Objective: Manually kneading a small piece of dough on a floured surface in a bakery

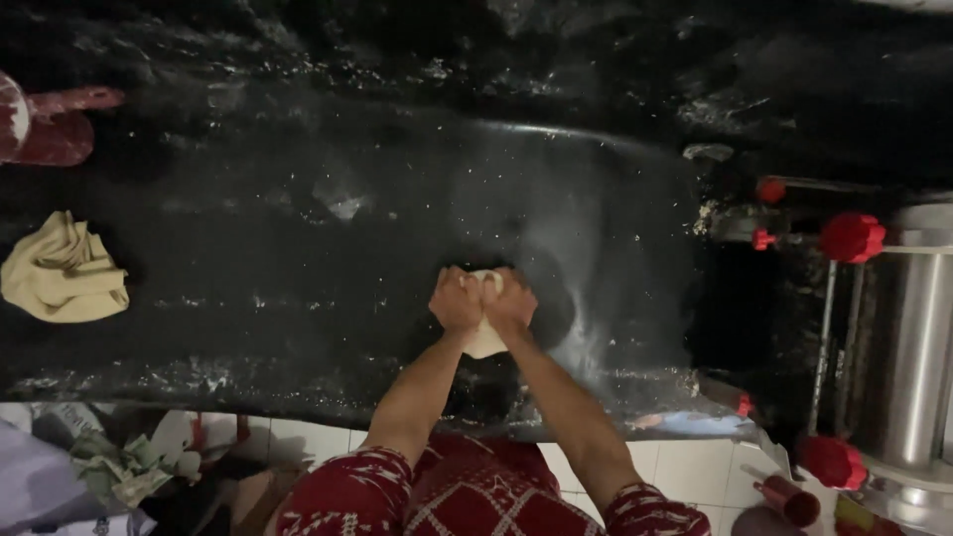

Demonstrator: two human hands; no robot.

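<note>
Left hand (458, 301) and right hand (511, 298) side by side, knuckles up, both clenched into fists and pressed down on a pale lump of dough (484, 340). Dough lying on the desk (298, 298), near its front edge and a little right of centre, mostly hidden under the fists; a cream-coloured edge visible between the knuckles and a rounded flap toward the wrists. Judged soft and yielding, likely a little tacky, light for its bulk, easy to deform and tear if pulled thin. Best taken from underneath with spread palms at its outer rim, or folded from the far edge, not pinched at one point. Bare forearms running back to red patterned sleeves (347, 491).

Desk dark, glossy, stone-like, dusted with white flour in streaks and specks, with a swept pale arc around the dough. Far left, a crumpled yellowish cloth (62, 270), limp and folded on itself. Upper left corner, a red scoop-like utensil (55, 124) with a handle, partly cut off. At the right edge, a metal roller machine (913, 337) with a smooth shiny cylinder and red ridged knobs (852, 236). Below the desk edge, white tiles (685, 467) and assorted clutter, too dim to identify.
</note>
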